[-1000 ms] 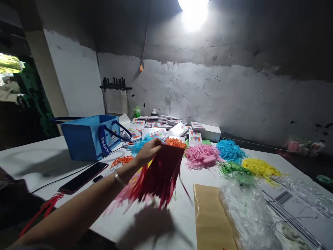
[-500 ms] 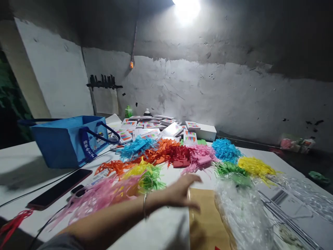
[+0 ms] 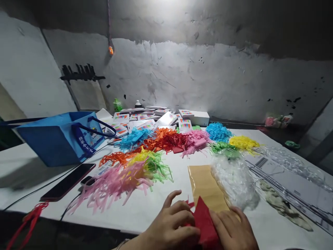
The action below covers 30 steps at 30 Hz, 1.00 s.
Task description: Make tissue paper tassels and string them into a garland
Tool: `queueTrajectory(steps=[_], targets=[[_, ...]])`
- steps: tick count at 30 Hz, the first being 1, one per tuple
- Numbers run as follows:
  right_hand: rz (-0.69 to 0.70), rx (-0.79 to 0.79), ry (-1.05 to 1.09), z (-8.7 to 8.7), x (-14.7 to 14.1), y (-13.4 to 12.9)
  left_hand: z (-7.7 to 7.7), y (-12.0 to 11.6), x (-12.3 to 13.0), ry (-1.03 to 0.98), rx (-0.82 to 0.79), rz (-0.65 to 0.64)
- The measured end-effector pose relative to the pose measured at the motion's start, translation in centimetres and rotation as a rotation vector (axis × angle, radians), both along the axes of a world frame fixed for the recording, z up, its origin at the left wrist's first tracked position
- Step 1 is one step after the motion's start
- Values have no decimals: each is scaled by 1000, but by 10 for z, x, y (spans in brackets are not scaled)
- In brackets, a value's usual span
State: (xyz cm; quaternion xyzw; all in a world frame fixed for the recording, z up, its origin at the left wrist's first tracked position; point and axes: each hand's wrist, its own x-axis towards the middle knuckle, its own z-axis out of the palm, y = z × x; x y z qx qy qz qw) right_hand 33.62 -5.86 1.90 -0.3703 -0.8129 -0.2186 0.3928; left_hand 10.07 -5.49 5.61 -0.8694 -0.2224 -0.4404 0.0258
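Low in the head view, a red folded piece point(image 3: 204, 220), like paper or thin cloth with a pointed top, stands between my two hands over a brown paper sheet point(image 3: 201, 177). My left hand point(image 3: 173, 222) has its fingers curled against the piece's left side, one finger raised. Pressed along the right side is my right hand point(image 3: 232, 227), fingers closed together. The lower part of the red piece is hidden by the hands and the frame edge. A crumpled clear plastic bag point(image 3: 234, 180) lies just beyond my right hand. Left of my hands is a pile of pink strips point(image 3: 117, 182).
A blue bag point(image 3: 49, 142) and a phone point(image 3: 69, 182) are on the left. Piles of coloured strips point(image 3: 179, 140) spread across the middle, with printed cards point(image 3: 166, 118) behind. A glove-like cloth point(image 3: 286, 206) and flat grey-white packs point(image 3: 293, 191) lie right.
My left hand has drawn back from above the brown paper toward me and now touches the red piece. My right hand has come into view on that piece. The camera view has shifted.
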Motion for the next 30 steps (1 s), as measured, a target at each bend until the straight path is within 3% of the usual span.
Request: queueTrajectory(steps=[2, 6, 9, 11, 13, 16, 21, 23, 27, 30], targets=[[26, 49, 6, 5, -4, -2, 6, -9, -17, -62, -206, -73], [130, 93, -18, 16, -11, -14, 21, 1, -29, -137, -746, 41], [155, 86, -1, 18, -11, -19, 19, 20, -17, -170, -1192, -116], [152, 74, 36, 15, -8, -20, 12, 29, -8, -258, -1399, -237], [143, 63, 70, 9, -3, -20, 5, 32, -3, -363, -1437, -226], [126, 24, 86, 1, 4, -19, -1, 32, -2, -452, -1356, -140], [153, -3, 107, -8, 8, -18, -3, 24, 8, -583, -1500, -210], [173, -5, 146, -11, 6, -16, -5, 17, 19, -649, -1639, -330], [189, -25, 244, -24, 8, -5, -19, -6, 45, -775, -1956, -718], [158, -1, 238, -26, 30, 11, -33, -17, 62, -717, -2027, -766]])
